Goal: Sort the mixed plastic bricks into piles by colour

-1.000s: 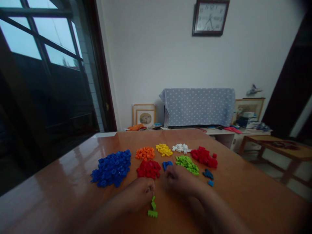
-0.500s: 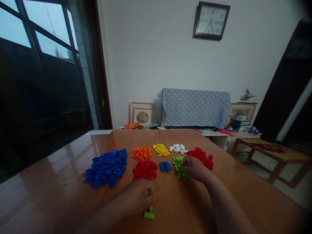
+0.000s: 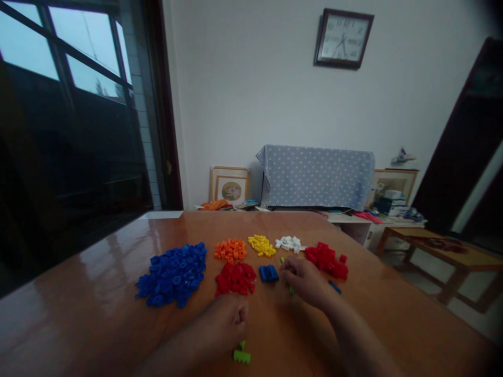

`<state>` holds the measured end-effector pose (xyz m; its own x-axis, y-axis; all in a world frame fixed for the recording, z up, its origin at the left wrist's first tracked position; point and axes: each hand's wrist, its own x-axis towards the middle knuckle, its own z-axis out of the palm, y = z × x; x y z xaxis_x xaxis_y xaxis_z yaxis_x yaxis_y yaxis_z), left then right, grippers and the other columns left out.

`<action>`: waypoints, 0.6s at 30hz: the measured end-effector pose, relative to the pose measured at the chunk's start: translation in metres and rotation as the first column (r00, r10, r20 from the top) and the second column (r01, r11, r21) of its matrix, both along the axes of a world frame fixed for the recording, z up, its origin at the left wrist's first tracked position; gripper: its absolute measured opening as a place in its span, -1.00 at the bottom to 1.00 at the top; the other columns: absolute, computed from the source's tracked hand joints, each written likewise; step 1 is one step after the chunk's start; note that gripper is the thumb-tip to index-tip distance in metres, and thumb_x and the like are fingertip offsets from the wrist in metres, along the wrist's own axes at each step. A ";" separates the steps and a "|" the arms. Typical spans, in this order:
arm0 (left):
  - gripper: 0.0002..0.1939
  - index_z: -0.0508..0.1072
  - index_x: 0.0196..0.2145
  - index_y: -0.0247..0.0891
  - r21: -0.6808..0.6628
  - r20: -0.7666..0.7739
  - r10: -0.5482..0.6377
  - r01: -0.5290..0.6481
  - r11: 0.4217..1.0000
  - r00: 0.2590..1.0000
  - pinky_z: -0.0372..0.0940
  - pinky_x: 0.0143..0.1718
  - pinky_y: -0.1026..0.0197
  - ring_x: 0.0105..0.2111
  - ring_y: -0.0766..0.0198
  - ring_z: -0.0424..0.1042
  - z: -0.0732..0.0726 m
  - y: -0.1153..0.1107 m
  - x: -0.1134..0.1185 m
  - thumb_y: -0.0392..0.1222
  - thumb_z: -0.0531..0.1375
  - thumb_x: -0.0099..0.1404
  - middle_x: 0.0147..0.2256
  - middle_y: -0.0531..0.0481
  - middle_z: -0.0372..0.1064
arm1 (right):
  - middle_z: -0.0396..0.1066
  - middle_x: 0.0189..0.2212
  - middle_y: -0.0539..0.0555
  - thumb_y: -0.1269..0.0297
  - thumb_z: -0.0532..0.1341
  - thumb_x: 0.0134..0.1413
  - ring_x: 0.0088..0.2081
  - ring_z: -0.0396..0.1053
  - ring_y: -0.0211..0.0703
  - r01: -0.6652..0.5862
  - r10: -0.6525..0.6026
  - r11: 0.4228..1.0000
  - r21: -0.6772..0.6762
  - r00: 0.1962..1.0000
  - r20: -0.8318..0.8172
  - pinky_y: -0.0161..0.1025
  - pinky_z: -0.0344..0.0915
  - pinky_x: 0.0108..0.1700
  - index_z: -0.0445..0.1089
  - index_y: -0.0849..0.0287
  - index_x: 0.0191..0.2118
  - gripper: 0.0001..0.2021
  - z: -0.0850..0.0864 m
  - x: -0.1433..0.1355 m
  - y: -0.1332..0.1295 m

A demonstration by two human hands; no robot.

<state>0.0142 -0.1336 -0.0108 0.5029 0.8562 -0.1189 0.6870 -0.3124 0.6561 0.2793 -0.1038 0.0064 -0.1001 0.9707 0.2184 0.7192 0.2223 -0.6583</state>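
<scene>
My left hand (image 3: 230, 322) is closed low on the table, its fingers curled inward. Whatever they may hold is hidden. Two bright green toy bricks (image 3: 241, 357) are just below its fingertips, one partly covered by the hand. My right hand (image 3: 302, 277), also closed, rests over the green bricks (image 3: 291, 290) and hides most of them; only small bits show at its edge. Its fingertips point left, and their contents cannot be made out. Just left of it lie blue pieces (image 3: 269, 273) side by side. A red brick pile (image 3: 236, 278) lies beyond my left hand.
On the brown table (image 3: 188, 225) a large blue pile (image 3: 173, 275) spreads at left. Orange (image 3: 230, 250), yellow (image 3: 261, 245) and white pieces (image 3: 290, 244) lie farther back. More red bricks (image 3: 327, 259) and a thin blue strip (image 3: 335, 286) are at right.
My right hand has moved left over the green bricks, covering more of them. The thin blue strip right of it now shows. My left hand stays closed; the view has tilted up slightly.
</scene>
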 end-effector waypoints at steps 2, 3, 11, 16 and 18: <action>-0.88 0.35 -0.42 -0.25 -0.002 0.054 0.023 -0.023 1.000 0.998 -0.06 -0.55 0.32 -0.48 0.35 0.27 0.000 0.000 0.004 -0.34 0.05 0.04 -0.50 0.09 0.30 | 0.34 -0.50 -0.05 0.38 0.09 0.06 -0.46 0.25 -0.29 -0.136 0.136 0.990 -0.032 0.991 0.001 -0.39 0.08 -0.43 0.39 0.18 -0.33 -0.87 0.002 -0.019 -0.010; -0.88 0.33 -0.43 -0.25 -0.004 0.094 0.039 -0.039 0.999 0.995 -0.06 -0.55 0.33 -0.49 0.36 0.25 0.000 0.001 0.006 -0.35 0.04 0.04 -0.52 0.10 0.27 | 0.33 -0.51 -0.06 0.40 0.08 0.05 -0.47 0.23 -0.30 -0.186 0.186 0.981 -0.047 0.982 -0.008 -0.39 0.06 -0.43 0.38 0.18 -0.35 -0.87 0.002 -0.028 -0.016; -0.90 0.21 -0.41 -0.23 -0.198 0.448 0.258 -0.186 0.962 0.856 0.04 -0.47 0.31 -0.51 0.37 0.21 0.010 0.014 0.013 -0.20 0.09 0.08 -0.55 0.16 0.16 | 0.40 -0.40 -0.06 0.33 0.19 0.07 -0.43 0.23 -0.32 -0.387 0.366 0.909 -0.153 0.919 -0.146 -0.43 0.10 -0.42 0.42 0.13 -0.17 -0.81 -0.004 -0.067 -0.038; -0.83 0.22 -0.30 -0.23 -0.313 0.530 0.249 -0.086 0.946 0.810 0.18 -0.36 0.27 -0.42 0.30 0.34 0.011 0.013 0.013 -0.17 0.09 0.13 -0.45 0.09 0.33 | 0.40 -0.38 -0.05 0.28 0.21 0.09 -0.42 0.22 -0.33 -0.377 0.342 0.916 -0.137 0.912 -0.225 -0.44 0.08 -0.43 0.42 0.15 -0.17 -0.82 -0.005 -0.071 -0.037; -0.79 0.23 -0.25 -0.24 -0.323 0.556 0.243 -0.063 0.944 0.795 0.21 -0.31 0.25 -0.40 0.30 0.36 0.008 0.014 0.013 -0.14 0.10 0.17 -0.40 0.05 0.35 | 0.39 -0.40 -0.06 0.32 0.18 0.09 -0.43 0.22 -0.33 -0.375 0.344 0.920 -0.112 0.912 -0.223 -0.44 0.06 -0.45 0.43 0.15 -0.19 -0.84 -0.003 -0.069 -0.037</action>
<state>0.0276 -0.1200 -0.0027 0.4177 0.9043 -0.0881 0.1701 0.0173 0.9853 0.2104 -0.1405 0.0036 -0.4187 0.8995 0.1252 0.4629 0.3299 -0.8227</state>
